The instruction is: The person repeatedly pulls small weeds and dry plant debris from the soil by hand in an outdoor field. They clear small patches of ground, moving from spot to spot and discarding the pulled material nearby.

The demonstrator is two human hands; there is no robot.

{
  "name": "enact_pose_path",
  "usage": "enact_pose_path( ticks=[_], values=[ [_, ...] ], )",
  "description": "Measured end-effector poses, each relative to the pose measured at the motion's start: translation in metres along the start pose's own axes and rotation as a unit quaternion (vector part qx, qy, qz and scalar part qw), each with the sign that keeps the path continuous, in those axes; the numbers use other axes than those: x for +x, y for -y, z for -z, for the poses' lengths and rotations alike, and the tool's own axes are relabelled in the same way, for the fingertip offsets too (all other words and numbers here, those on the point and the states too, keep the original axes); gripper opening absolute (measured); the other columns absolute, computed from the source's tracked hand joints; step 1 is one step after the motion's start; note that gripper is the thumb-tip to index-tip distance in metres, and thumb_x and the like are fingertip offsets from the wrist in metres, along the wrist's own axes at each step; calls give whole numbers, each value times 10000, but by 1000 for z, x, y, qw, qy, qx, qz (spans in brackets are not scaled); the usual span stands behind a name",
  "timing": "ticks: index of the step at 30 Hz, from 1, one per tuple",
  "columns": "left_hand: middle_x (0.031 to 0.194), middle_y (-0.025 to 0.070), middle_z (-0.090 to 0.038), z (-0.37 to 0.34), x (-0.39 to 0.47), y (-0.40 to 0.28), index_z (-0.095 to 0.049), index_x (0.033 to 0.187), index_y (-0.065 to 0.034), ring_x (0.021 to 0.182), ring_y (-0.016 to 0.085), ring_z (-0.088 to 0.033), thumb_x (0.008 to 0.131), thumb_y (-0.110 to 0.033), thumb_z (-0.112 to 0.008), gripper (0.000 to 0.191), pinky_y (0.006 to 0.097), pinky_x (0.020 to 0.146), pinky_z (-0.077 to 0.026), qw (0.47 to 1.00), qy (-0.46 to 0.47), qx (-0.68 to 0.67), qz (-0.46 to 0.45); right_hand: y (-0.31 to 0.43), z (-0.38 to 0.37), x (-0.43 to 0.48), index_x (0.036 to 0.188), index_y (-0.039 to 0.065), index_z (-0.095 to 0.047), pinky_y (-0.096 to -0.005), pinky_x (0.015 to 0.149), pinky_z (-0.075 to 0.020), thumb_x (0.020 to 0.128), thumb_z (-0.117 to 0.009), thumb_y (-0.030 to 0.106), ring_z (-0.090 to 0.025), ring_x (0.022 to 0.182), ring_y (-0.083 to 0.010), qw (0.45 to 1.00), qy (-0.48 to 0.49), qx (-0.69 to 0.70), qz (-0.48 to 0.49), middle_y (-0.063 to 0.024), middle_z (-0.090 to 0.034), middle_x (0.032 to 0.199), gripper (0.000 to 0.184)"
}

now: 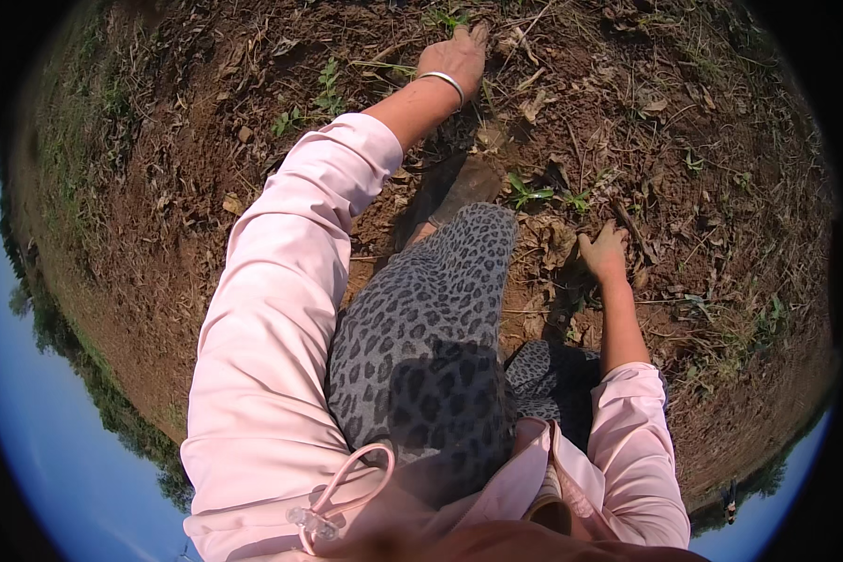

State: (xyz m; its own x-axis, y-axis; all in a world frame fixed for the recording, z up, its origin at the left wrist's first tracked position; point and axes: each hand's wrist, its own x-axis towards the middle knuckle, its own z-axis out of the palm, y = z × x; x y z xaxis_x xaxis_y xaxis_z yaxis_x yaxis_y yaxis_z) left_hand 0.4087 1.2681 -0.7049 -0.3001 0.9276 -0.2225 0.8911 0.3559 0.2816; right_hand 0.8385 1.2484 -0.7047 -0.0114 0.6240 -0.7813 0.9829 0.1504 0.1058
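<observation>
My left hand [455, 60], with a silver bangle [444, 83] on its wrist, reaches to the soil at the top of the view. Its fingertips are beside a small green plant [449, 20]; whether they grip it is unclear. Lower right, my right hand [605, 251] rests low over dry leaves and reddish soil, fingers pointing away from me, its thumb apart from them. Just above it grow small leafy weeds [530, 193]. What lies beneath its fingers is hidden.
My bent knee in leopard-print trousers [449, 302] and my shoe [472, 184] lie between the arms. Green seedlings [329, 88] stand left of my left wrist. Dry leaves [534, 107] and stalks litter the ground. Far off at lower right is a person [730, 502].
</observation>
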Motion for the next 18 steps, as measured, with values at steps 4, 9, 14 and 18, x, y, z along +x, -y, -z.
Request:
enact_pose_path(
  ticks=[4, 9, 14, 18],
  values=[
    [1276, 204, -646, 8, 19, 29, -512, 1384, -81, 1089, 381, -703, 998, -189, -537, 402, 479, 875, -588, 994, 47, 77, 63, 3, 3, -3, 1579, -87, -227, -568, 1203, -322, 929, -632, 429, -257, 1444, -640, 1000, 3, 6, -6, -466, -150, 1585, 923],
    [1287, 145, -700, 9, 41, 40, -638, 1343, -145, 1177, 322, -683, 960, -194, -562, 394, 482, 959, -568, 967, 215, 107, 82, 5, 7, -6, 1585, -82, -209, -575, 1204, -314, 933, -626, 429, -242, 1450, -641, 1000, 12, 14, -6, -462, -147, 1588, 928],
    [1129, 148, -750, 12, 24, 28, -724, 1197, -162, 1074, 363, -708, 978, -286, -571, 295, 485, 943, -566, 984, 170, 58, 15, 4, 8, -8, 1586, -76, -211, -573, 1205, -315, 938, -622, 427, -245, 1449, -640, 1000, 10, 20, -1, -460, -151, 1588, 917],
    [913, 201, -703, 32, -46, -31, -682, 1119, -89, 905, 429, -679, 982, -269, -624, 234, 539, 812, -532, 947, 251, -108, -166, 5, 8, -7, 1582, -82, -219, -561, 1202, -323, 933, -626, 439, -267, 1440, -639, 1000, 11, 11, -6, -460, -171, 1583, 926]
  ],
)
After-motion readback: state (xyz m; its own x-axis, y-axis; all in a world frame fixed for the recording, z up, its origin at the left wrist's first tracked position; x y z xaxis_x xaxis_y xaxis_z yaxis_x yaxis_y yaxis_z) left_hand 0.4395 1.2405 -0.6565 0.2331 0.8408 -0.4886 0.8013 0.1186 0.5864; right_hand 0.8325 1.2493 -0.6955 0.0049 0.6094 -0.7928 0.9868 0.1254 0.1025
